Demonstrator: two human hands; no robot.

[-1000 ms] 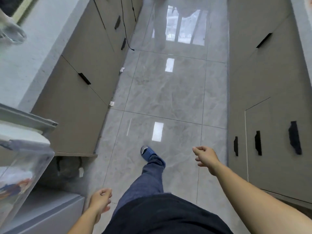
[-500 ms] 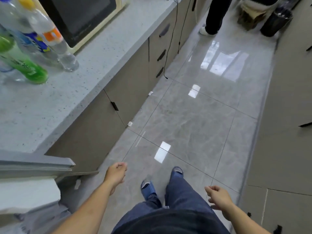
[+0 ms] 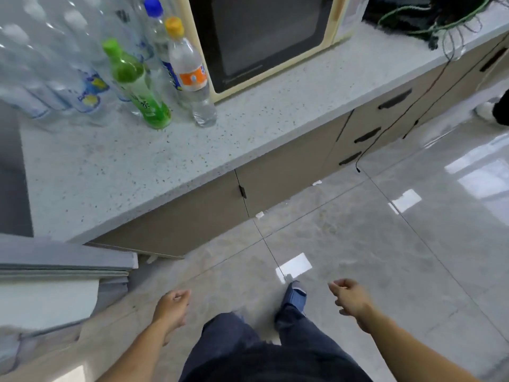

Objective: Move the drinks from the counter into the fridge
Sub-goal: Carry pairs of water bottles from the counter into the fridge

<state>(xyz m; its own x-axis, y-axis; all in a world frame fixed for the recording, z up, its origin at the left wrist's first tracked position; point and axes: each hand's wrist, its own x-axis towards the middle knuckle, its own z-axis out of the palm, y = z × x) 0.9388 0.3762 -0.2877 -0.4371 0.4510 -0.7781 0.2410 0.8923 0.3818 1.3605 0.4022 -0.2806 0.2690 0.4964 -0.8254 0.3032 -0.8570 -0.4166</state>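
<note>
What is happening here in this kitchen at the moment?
A person stands on the tiled floor beside the counter, with both hands empty. The left hand and right hand hang loosely curled, low over the floor. The drinks wait on the counter: a green bottle, an orange-capped bottle, a blue-capped bottle and clear water bottles, beside the microwave.

Drinks are grouped on the speckled counter (image 3: 115,175): a green bottle (image 3: 139,86), a clear bottle with orange cap and label (image 3: 191,75), a blue-capped bottle (image 3: 155,31) behind them, and blurred clear bottles (image 3: 49,64) at far left. A microwave (image 3: 264,40) is seen just beside them. The left hand (image 3: 172,307) and right hand (image 3: 348,295) are held low over the tiled floor (image 3: 385,244), fingers loosely curled, nothing held.
</note>
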